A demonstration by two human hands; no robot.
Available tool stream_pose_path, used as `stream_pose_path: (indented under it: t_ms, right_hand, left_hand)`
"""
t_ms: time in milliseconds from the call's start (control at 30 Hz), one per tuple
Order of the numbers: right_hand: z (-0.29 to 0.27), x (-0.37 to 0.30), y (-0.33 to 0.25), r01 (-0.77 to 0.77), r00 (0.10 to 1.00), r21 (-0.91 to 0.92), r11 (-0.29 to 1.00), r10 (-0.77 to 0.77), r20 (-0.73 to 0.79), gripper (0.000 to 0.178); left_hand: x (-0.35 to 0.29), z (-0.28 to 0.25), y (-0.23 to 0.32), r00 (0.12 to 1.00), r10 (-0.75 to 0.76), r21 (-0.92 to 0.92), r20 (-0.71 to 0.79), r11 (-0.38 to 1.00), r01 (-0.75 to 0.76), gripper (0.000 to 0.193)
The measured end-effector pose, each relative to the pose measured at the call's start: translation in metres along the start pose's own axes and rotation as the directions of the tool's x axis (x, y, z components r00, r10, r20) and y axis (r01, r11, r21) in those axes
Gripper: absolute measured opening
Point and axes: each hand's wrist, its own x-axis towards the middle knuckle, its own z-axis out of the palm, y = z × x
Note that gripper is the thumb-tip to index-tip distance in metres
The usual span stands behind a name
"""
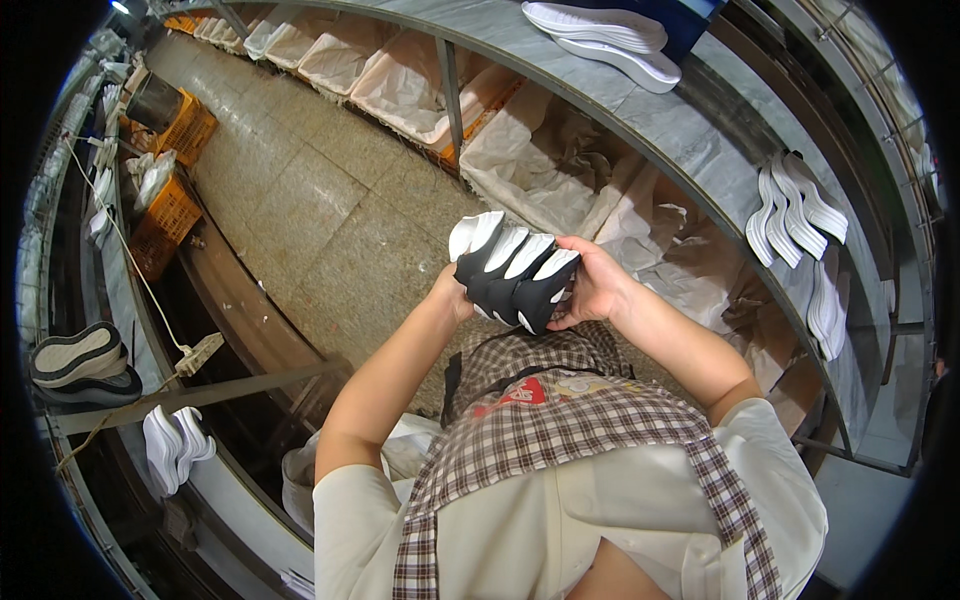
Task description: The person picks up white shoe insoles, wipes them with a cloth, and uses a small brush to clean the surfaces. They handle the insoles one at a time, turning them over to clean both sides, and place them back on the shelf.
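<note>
A stack of several black-and-white shoe soles (515, 285) is held in front of my waist, pressed side by side and tilted, with their white parts facing up. My left hand (455, 293) is closed on the stack's left end, its fingers mostly hidden behind the soles. At the other end, my right hand (597, 284) grips the soles, thumb along the top and fingertips curled under the lower edge.
A grey bench (700, 150) curves along the right, bearing white soles (610, 40) and several more (790, 210). Lined bins (400, 90) stand beneath it. Leftward are orange crates (155, 225), a socket strip (200, 355), black-and-beige soles (80, 355) and white soles (175, 447).
</note>
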Motion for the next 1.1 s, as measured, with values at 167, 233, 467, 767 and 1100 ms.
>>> stream_pose_path:
  t_ms: [167, 233, 467, 767, 1100]
  right_hand:
    - [-0.005, 0.001, -0.001, -0.013, 1.000, 0.043, 0.999, 0.013, 0.010, 0.065]
    - [-0.005, -0.002, -0.002, -0.003, 0.998, 0.086, 0.996, -0.002, 0.060, 0.064]
    - [0.006, -0.032, 0.000, 0.200, 0.935, 0.141, 0.970, -0.231, 0.267, 0.068]
    - [0.017, -0.061, -0.008, 0.332, 0.843, 0.132, 0.934, -0.357, 0.401, 0.073]
    - [0.019, -0.073, -0.010, 0.354, 0.827, 0.176, 0.918, -0.395, 0.399, 0.064]
  left_hand:
    - [-0.007, 0.016, 0.003, 0.999, -0.011, -0.031, -0.035, 0.999, 0.010, 0.045]
    - [-0.015, 0.037, 0.016, 0.983, 0.012, 0.123, -0.181, 0.992, 0.010, 0.045]
    - [-0.051, 0.149, 0.064, 0.936, 0.104, 0.479, -0.337, 0.875, 0.075, 0.045]
    - [-0.060, 0.206, 0.081, 0.959, 0.150, 0.604, -0.242, 0.796, 0.029, 0.049]
    - [-0.056, 0.213, 0.081, 0.961, 0.189, 0.601, -0.204, 0.798, -0.029, 0.051]
